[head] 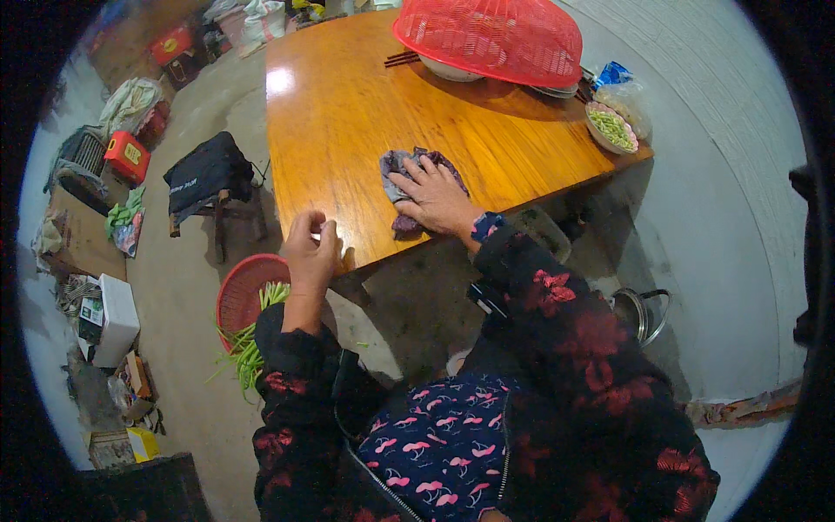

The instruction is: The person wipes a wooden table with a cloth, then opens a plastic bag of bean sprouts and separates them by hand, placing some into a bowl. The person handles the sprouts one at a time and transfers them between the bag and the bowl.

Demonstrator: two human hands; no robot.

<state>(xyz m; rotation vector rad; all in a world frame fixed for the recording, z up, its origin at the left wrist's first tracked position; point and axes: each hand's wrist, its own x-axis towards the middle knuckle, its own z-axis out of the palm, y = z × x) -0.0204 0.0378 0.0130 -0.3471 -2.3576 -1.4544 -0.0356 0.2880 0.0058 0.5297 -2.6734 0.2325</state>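
Under my right hand (436, 196), a crumpled grey and purple cloth (396, 171) lies on the wooden table (339, 130). That hand presses flat on it with the fingers spread, near the table's front edge. My left hand (313, 245) is raised at the table's front left corner, its fingers curled and the thumb near the index finger; whether anything small is between them is not clear. Below and left of it, a red plastic basket (244, 290) on the floor holds long green stalks (248, 355), partly hidden by my left sleeve.
A red mesh food cover (489, 39) sits over dishes at the table's back, with chopsticks (401, 59) beside it. A bowl of chopped green vegetables (610, 127) stands at the right corner. Left of the table is a stool (218, 196) draped in black cloth. A lidded metal pot (636, 313) is at right.
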